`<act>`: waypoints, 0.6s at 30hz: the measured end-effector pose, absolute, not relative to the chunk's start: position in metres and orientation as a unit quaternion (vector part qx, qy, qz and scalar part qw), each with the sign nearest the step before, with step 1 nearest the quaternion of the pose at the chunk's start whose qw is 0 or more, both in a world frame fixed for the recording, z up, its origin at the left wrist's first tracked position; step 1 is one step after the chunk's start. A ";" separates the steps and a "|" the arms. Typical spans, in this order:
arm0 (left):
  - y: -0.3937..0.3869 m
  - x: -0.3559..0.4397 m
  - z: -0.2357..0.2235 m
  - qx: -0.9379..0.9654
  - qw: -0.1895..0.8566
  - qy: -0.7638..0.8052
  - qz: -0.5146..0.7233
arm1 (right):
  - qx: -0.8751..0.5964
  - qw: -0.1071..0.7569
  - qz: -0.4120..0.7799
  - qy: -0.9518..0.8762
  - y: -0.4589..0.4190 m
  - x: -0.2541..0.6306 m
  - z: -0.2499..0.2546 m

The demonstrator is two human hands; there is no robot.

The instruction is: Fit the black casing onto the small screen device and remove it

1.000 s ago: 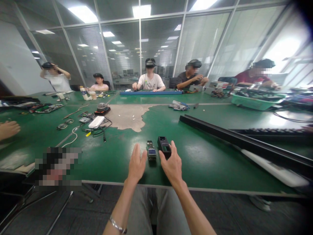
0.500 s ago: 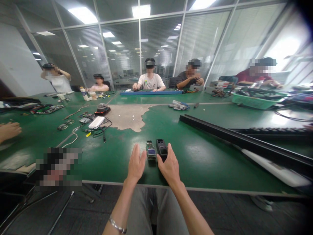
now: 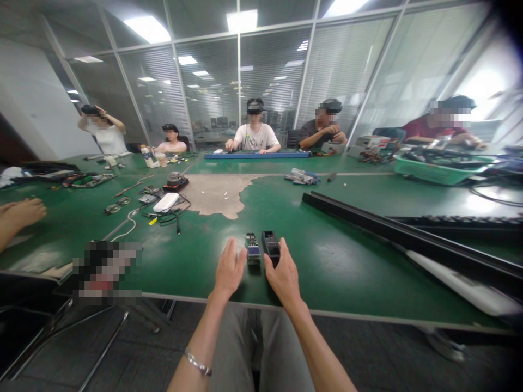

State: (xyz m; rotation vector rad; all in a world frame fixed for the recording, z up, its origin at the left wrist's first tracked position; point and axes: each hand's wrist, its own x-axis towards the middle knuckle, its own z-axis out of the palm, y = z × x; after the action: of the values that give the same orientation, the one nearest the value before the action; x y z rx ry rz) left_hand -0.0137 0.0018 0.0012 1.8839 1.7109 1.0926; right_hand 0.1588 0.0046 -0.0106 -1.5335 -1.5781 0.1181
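Observation:
On the green table in front of me, a small circuit board with a display screen (image 3: 254,251) lies beside a black plastic case (image 3: 269,237) with cut-out openings. My left hand (image 3: 230,268) rests just left of the board, fingers stretched and thumb apart, holding nothing. My right hand (image 3: 283,272) straddles the near end of the case, its thumb along the left side and its fingers along the right. That hand hides part of the case. A narrow gap separates board and case.
A long black rail (image 3: 368,231) slants across the right side, with a white bar (image 3: 453,283) beneath it. Left of centre lie a white box (image 3: 166,202), cables and glasses (image 3: 117,205). Another person's hands (image 3: 26,212) rest at the left edge. A green basket (image 3: 443,173) stands far right.
My right hand and the black case have shifted slightly left, closer to the circuit board. My left hand stays in about the same place. The whole view has turned slightly left.

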 end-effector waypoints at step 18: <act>0.004 -0.016 -0.003 0.624 0.234 0.589 0.458 | -0.607 0.540 0.102 -0.574 -0.021 0.149 0.032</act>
State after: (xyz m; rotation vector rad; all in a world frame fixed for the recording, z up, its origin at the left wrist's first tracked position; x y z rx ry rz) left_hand -0.0157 0.0035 -0.0028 1.7119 1.6159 1.2571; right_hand 0.1494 -0.0212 0.0316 -1.4435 -1.3632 0.2422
